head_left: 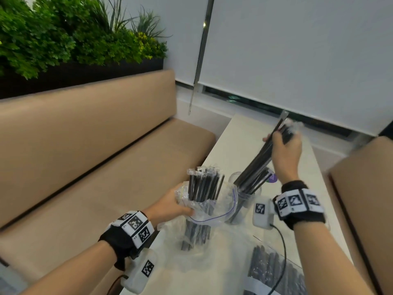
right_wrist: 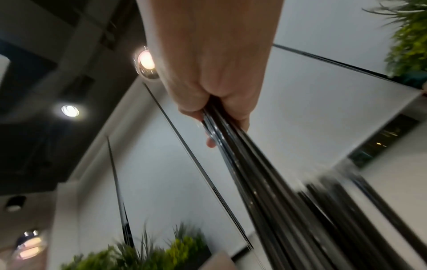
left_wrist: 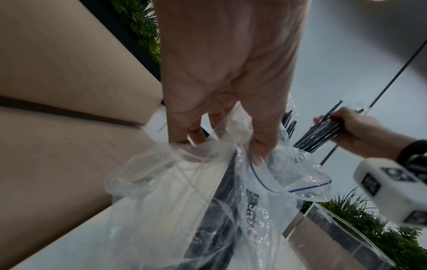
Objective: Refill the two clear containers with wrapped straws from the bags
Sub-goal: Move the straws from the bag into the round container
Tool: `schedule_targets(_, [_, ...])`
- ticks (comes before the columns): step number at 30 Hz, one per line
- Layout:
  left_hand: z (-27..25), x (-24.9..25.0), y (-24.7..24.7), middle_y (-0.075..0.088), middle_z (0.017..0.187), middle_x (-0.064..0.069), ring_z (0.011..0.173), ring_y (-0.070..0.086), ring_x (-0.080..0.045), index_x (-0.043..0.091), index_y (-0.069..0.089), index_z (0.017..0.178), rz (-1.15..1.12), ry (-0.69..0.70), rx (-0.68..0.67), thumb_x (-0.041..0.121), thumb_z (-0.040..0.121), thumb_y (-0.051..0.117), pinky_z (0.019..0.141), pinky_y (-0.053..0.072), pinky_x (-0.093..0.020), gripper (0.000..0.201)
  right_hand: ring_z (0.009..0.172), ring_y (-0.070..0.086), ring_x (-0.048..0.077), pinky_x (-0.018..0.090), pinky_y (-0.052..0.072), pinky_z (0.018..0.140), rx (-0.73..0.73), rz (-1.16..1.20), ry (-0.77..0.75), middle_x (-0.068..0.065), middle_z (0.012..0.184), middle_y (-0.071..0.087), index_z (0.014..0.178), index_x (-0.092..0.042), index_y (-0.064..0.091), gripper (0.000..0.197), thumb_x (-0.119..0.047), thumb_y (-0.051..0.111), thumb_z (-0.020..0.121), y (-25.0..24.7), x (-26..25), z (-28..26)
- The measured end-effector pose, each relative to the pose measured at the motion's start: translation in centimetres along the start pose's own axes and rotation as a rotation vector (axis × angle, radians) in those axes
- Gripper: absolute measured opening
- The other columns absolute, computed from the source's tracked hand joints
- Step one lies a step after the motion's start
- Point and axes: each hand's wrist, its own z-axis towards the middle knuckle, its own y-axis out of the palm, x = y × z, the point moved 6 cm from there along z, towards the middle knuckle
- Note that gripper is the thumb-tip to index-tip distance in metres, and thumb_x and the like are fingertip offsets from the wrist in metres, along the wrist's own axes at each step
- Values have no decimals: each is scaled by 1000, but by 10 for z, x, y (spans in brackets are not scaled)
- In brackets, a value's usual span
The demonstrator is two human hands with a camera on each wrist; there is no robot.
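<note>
A bundle of wrapped straws (head_left: 258, 160) is in the right hand (head_left: 286, 152), whose fingers (right_wrist: 240, 111) are clamped around the upper part of the bundle. The bundle is tilted, and its lower ends are already inside the mouth of a clear container (head_left: 247, 196) on the white bench (head_left: 238, 133). This container seems to hold some straws at its bottom, but it is not full.

Just beside it, toward the left, an open bag (head_left: 209, 207) stands upright with many black straws (head_left: 204, 186) in it. The left hand (head_left: 170, 204) holds the rim of this bag, the fingers (left_wrist: 263, 144) pinching the crumpled plastic near the blue seal line. I cannot tell if the second container is behind this bag or in it.

Near the bottom edge of the head view, another bag of straws (head_left: 274, 271) lies flat on the bench and looks untouched.

My judgement: the refilling is in progress, perhaps in its early half. One container is receiving straws now, and many straws are left in the bags.
</note>
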Motion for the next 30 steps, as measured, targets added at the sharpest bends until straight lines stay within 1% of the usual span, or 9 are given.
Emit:
schedule_targets(4, [-1,-1,2,61,46,16,42,55,10,7,60,91,-15,-19,0,-14,82,62,45,38,-1,23,87,71,29,52,56,84,4,-54,116,8,88,73,113,-7,55,24,-11,54,90,15,50,-23])
schedule_targets(8, [-3,2,4,66,55,14,48,58,10,2,62,101,-3,-24,-4,-14,82,63,50,41,-3,26,89,68,31,51,55,86,-68,-129,175,15,96,70,111,-2,55,24,-8,60,89,28,84,-43])
schedule_targets(11, [-7,12,10,54,35,16,33,50,8,10,54,77,21,-15,-13,-19,83,57,40,33,0,30,99,59,25,29,45,85,-171,-214,160,8,106,63,114,-1,54,33,-13,69,87,33,90,-52])
schedule_targets(14, [-7,8,8,62,49,12,44,52,4,7,61,96,-15,-13,-29,-14,82,63,55,43,-9,25,105,58,25,34,46,88,-254,-261,130,5,111,59,120,-7,49,52,-24,78,80,33,79,-52])
schedule_targets(17, [-4,4,5,68,75,-4,64,59,-9,5,63,110,-11,-7,-23,-7,77,69,69,55,-28,36,102,55,21,32,45,89,-296,-345,30,6,111,57,130,-11,45,66,-28,80,78,25,46,-39])
schedule_targets(20, [-3,5,7,67,62,13,51,60,7,-1,59,111,-16,9,-23,-17,79,64,53,48,-8,36,111,52,23,19,33,92,-206,-462,-262,12,122,56,129,-7,49,56,-18,75,81,11,-8,-31])
schedule_targets(23, [-4,7,9,69,90,1,66,66,9,1,53,126,-46,41,-21,-20,78,62,60,48,-6,53,113,53,24,12,29,91,-53,-457,-456,14,121,58,124,-2,55,42,-8,67,84,-7,-47,-40])
schedule_targets(27, [2,-2,11,69,104,-6,82,68,3,7,51,128,-106,57,-24,-24,75,60,70,52,-12,62,103,64,17,30,52,93,-208,-170,-174,5,113,63,122,-11,54,38,-14,68,87,-3,-37,-75])
schedule_targets(30, [2,-2,17,70,106,-3,91,68,-1,16,55,125,-112,76,-29,-27,72,59,73,54,-14,68,108,59,7,30,50,97,-469,-73,111,-6,121,56,137,-20,41,68,-31,77,81,26,0,-120])
